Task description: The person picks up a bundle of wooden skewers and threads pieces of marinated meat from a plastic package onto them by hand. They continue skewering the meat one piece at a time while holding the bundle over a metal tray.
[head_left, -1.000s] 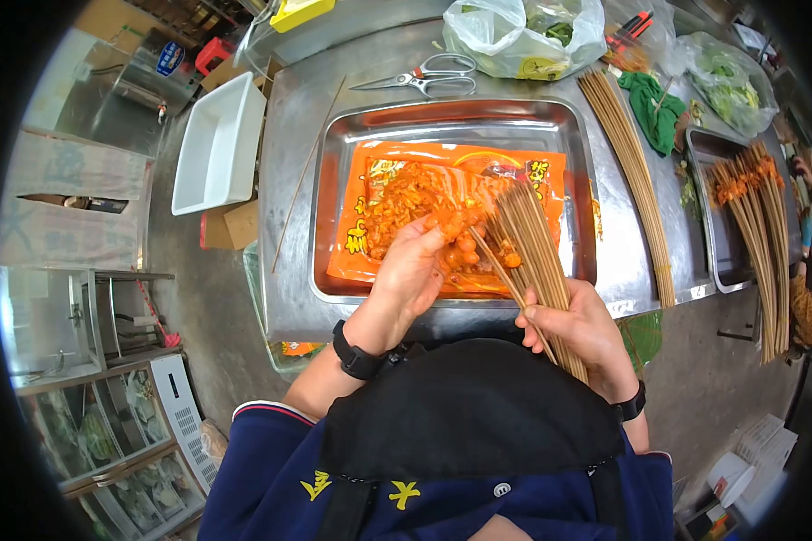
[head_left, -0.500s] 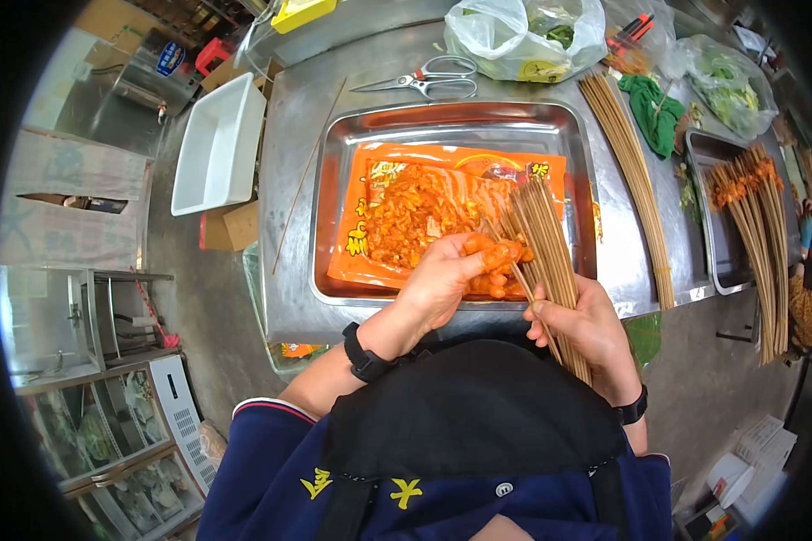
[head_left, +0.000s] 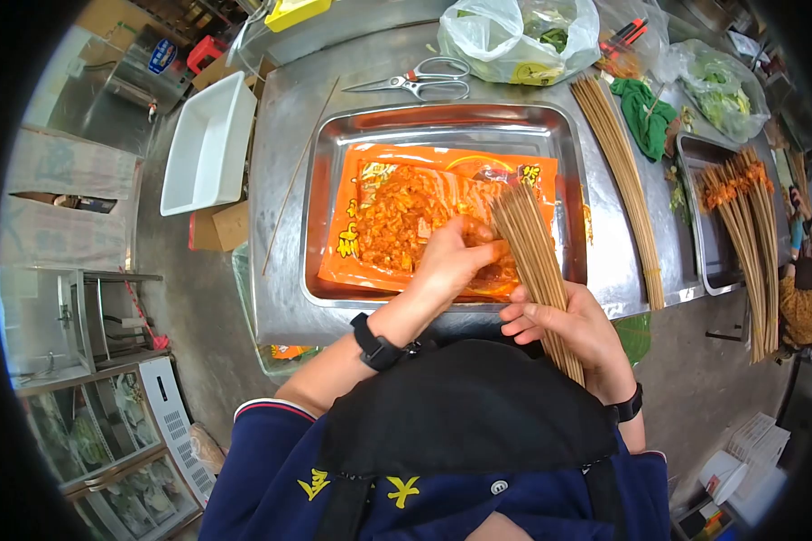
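My right hand (head_left: 576,326) grips a thick bundle of thin wooden skewers (head_left: 534,248), its upper ends slanting over the near right part of the tray. Some of its fingers stick out to the left of the bundle. Over the food, my left hand (head_left: 447,260) bends down, thumb and forefinger apart; the other fingertips are hidden. Beneath it, orange-red sauced pieces (head_left: 397,216) of what looks like meat lie on an opened orange printed bag (head_left: 341,257). The bag rests in a shallow metal tray (head_left: 370,126).
Scissors (head_left: 415,83) and one loose skewer (head_left: 298,185) lie on the steel table (head_left: 275,311). More skewers (head_left: 618,185), a green cloth (head_left: 642,115) and plastic bags (head_left: 519,45) are beyond. Loaded skewers (head_left: 740,225) rest across another tray at right. A white bin (head_left: 209,144) stands left.
My left hand has moved left and up, away from the skewers and onto the sauced pieces. The skewer held apart near its fingers no longer shows separately. My right hand still holds the bundle.
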The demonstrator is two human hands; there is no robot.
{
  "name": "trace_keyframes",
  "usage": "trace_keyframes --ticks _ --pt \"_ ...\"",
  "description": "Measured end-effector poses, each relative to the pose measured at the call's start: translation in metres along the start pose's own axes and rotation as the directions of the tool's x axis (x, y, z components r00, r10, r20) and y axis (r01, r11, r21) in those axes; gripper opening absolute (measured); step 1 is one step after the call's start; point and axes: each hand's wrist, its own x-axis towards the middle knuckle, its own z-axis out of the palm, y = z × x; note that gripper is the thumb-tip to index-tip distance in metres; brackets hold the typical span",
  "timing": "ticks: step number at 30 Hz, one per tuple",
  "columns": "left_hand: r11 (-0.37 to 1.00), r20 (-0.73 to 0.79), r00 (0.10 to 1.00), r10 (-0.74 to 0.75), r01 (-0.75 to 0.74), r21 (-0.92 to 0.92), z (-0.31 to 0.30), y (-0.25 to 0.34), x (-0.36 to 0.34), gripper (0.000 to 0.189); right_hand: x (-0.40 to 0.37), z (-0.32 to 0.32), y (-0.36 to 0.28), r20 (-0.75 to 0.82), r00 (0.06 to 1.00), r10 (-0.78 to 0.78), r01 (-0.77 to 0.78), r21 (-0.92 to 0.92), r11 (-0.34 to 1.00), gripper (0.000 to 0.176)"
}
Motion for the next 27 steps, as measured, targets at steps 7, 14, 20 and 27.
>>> trace_keyframes --ticks 7,14,20,27 --pt "0.902 0.153 0.976 0.156 -0.078 -0.425 -0.009 -0.001 -0.012 0.018 0.004 0.004 -0.002 -0.005 1.000 0.019 -0.019 -0.062 0.998 0.024" --pt "0.921 0.129 0.980 0.152 -0.093 -0.379 -0.010 0.004 -0.021 0.018 0.002 0.007 -0.001 -0.061 0.998 -0.008 0.005 -0.044 0.999 0.021" --pt "0.944 0.093 0.988 0.127 -0.092 -0.317 -0.011 -0.003 -0.017 0.016 0.002 0.007 -0.002 -0.151 0.988 -0.012 0.002 -0.061 0.998 0.015" --pt "0.892 -0.167 0.876 0.453 -0.447 0.073 -0.056 -0.008 -0.005 0.014 -0.001 0.003 -0.004 -0.190 0.982 -0.007 -0.004 -0.057 0.998 0.012"
